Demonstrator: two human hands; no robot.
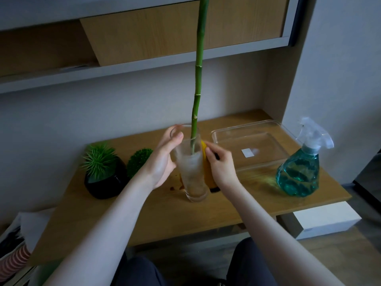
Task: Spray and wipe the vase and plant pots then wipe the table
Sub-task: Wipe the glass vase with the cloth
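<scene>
A tall clear glass vase (192, 174) stands mid-table with a long green bamboo stalk (198, 79) rising out of it. My left hand (162, 159) grips the vase's left side near the rim. My right hand (220, 164) holds a yellow cloth (207, 168) pressed against the vase's right side. To the left sit a black pot with a spiky green plant (103, 174) and a small round green plant (139, 159), its pot hidden behind my left arm. A spray bottle of blue-green liquid (301, 170) stands at the right on the wooden table (165, 213).
A clear plastic tray (249, 147) lies behind the vase at right. Brown stains (175, 187) mark the table beside the vase base. Shelves hang above on the wall. A white box (325, 219) sits under the table's right edge.
</scene>
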